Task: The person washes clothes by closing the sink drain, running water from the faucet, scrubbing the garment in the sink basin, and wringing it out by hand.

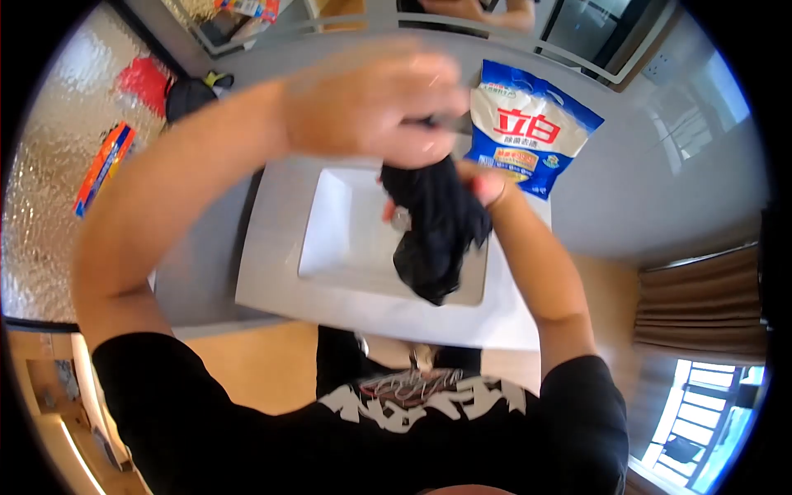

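Observation:
A wet-looking black cloth hangs bunched over the white sink. Its exact kind of garment cannot be made out. My left hand, raised and smeared by motion, is closed around the cloth's upper end. Lower down, my right hand grips the same cloth from behind. Most of its fingers are hidden by the fabric, though a few tips show at the cloth's left side. Just beyond my right hand stands a blue and white bag of washing powder.
The white counter surrounds the sink. Against the textured glass on the left are an orange and blue packet, a red item and a dark item. A mirror edge runs behind; a brown curtain hangs at right.

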Motion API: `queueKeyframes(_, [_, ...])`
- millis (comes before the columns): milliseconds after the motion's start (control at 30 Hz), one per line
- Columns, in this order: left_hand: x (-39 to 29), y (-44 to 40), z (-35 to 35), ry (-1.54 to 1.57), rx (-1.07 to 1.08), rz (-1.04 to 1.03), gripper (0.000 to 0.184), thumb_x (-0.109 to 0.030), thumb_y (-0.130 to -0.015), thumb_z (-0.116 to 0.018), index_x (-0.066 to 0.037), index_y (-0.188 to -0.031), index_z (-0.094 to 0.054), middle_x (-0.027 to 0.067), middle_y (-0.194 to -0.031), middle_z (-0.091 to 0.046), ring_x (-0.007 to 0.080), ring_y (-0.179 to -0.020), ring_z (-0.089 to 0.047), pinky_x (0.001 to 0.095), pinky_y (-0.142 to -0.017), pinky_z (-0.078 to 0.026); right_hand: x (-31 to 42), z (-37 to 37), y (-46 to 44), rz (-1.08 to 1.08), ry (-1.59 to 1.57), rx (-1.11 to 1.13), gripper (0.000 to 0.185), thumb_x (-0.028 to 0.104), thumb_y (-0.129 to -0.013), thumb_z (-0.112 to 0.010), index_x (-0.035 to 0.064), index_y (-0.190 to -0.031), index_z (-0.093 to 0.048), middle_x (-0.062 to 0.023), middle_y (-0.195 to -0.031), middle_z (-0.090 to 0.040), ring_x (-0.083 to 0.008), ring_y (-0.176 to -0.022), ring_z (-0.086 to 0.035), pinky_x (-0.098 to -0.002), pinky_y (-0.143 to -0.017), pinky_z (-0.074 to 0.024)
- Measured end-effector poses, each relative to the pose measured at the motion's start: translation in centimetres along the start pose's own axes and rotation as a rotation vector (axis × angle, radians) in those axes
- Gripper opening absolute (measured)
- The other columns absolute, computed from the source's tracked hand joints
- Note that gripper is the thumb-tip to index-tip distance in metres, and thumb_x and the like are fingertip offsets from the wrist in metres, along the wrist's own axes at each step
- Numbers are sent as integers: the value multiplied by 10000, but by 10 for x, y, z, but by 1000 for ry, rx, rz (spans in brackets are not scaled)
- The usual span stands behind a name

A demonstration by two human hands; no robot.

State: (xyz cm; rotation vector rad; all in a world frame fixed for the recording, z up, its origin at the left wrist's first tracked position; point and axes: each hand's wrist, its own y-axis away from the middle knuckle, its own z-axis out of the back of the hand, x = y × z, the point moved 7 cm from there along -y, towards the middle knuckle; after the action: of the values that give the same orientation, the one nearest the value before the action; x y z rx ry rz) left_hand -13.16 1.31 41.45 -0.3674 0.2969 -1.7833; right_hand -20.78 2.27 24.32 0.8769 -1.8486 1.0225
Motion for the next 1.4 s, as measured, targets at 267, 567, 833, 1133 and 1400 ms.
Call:
queueKeyframes(267, [-19,-72,109,-286,-183,-604,83,-151,-780,-662,-81,-799,-621,185,-900,-619,372,-814,-592,439,-701,-522,126,-32,-36,19,-23,-365,951,403,-709,-799,2,-1437,-338,-165,-1084,-578,-315,-990,-585,-472,-933,-484])
queueKeyframes(567, [61,8,99,-216,220,382,142,-32,-747,-643,-10,-884,-615,152,-773,-634,334,-742,-638,424,-643,-490,197,-59,-100,-354,1056,-706,233,114,-687,-747,15,-830,-591,-75,-724,-597,-174,-667,-558,-310,-668,-470])
queueKeyframes(833, [71,72,38,869,225,1060,154,-27,-697,-619,26,-841,-600,117,-664,-604,213,-591,-600,354,-522,-458,178,-19,-112,-191,1799,-663,281,76,-566,-763,94,-825,-655,-115,-731,-634,-364,-706,-597,-422,-630,-484])
queueKeyframes(1133, [38,94,-80,1734,-46,1298,178,-23,-670,-631,7,-825,-548,85,-667,-580,150,-553,-548,290,-481,-418,125,23,-77,359,1884,-491,345,112,-494,-767,105,-813,-635,-50,-705,-602,-280,-677,-614,-382,-652,-482])
queueKeyframes(1400, [27,105,-102,1862,-13,1442,235,-39,-589,-553,-57,-815,-494,129,-667,-611,147,-479,-487,303,-450,-382,102,26,-74,365,1849,-398,313,124,-514,-763,100,-792,-624,-49,-733,-617,-282,-682,-610,-384,-665,-486])
